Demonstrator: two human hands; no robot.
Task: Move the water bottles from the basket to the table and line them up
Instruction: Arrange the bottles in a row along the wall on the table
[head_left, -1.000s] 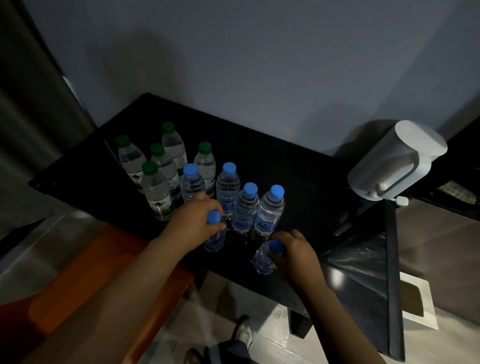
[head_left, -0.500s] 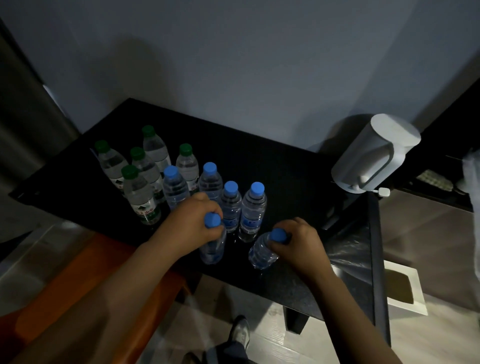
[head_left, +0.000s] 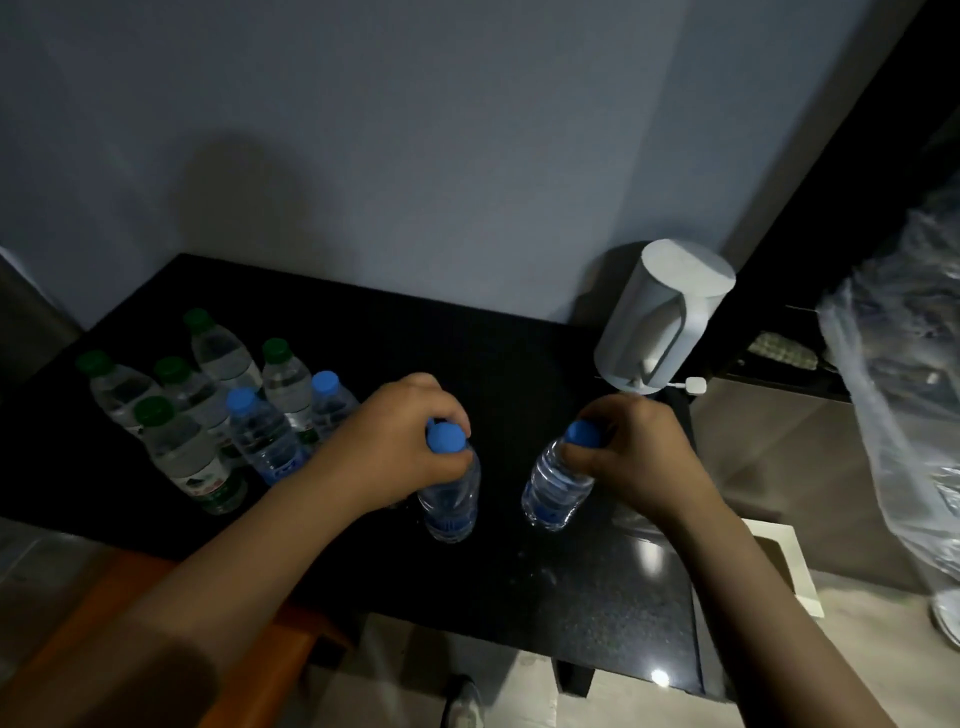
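Observation:
My left hand grips the neck of a blue-capped water bottle that stands on the black table. My right hand grips the neck of a second blue-capped bottle, which tilts to the left. Both bottles are near the table's middle. On the left of the table stands a cluster of several green-capped bottles and two visible blue-capped bottles; my left hand and arm hide whatever lies behind them. No basket is in view.
A white cylindrical appliance with a small tag stands at the table's back right. A crinkled clear plastic bag hangs at the right edge. An orange seat is below left. A white box sits on the floor at the right.
Both hands have carried their bottles away from the cluster toward the table's middle and right. The camera has swung right, so the cluster now sits further left.

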